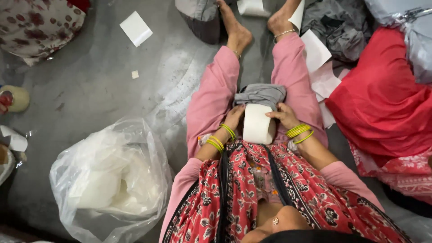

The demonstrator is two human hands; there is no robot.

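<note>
Seated person, legs outstretched on a grey floor (pixel 90 85). A folded grey cloth garment (pixel 261 94) lies in the lap between the pink-trousered thighs, with a white curved sheet of stiff paper (pixel 257 123) resting against its near edge. The left hand (pixel 234 118) and right hand (pixel 282 114) press the sheet's two side edges, fingers curled closed on it. The cloth looks soft, light and limp; the sheet springy and creasable, so best held by opposite edges. A clear plastic bag of white material (pixel 112 180) lies at the left.
</note>
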